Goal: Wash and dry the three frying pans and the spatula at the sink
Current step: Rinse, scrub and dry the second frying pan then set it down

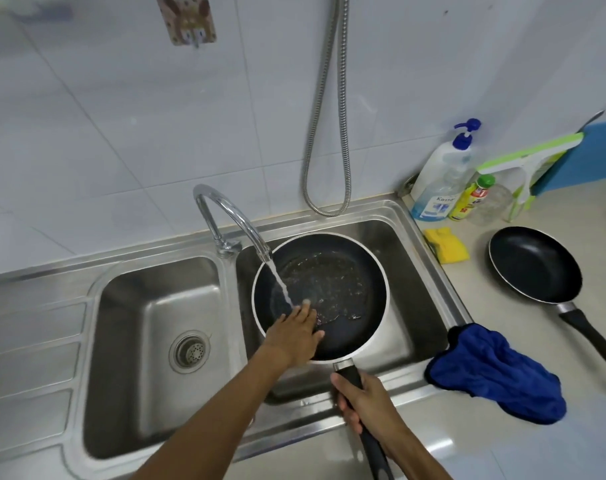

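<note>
A black frying pan (343,282) with a pale rim hangs over the right sink basin, with water pooled inside it. My right hand (367,403) grips its black handle near the sink's front edge. My left hand (294,332) lies flat with straight fingers on the pan's inner surface, right where the stream from the tap (225,216) lands. A second black frying pan (533,265) rests on the counter to the right, handle pointing toward the front right. No third pan or spatula is in view.
A blue cloth (495,372) lies over the sink's right front corner and the counter. A yellow sponge (446,244), soap bottles (440,178) and a green squeegee (523,168) stand at the back right. The left basin (149,327) holds only its drain. A metal hose (325,133) hangs on the wall.
</note>
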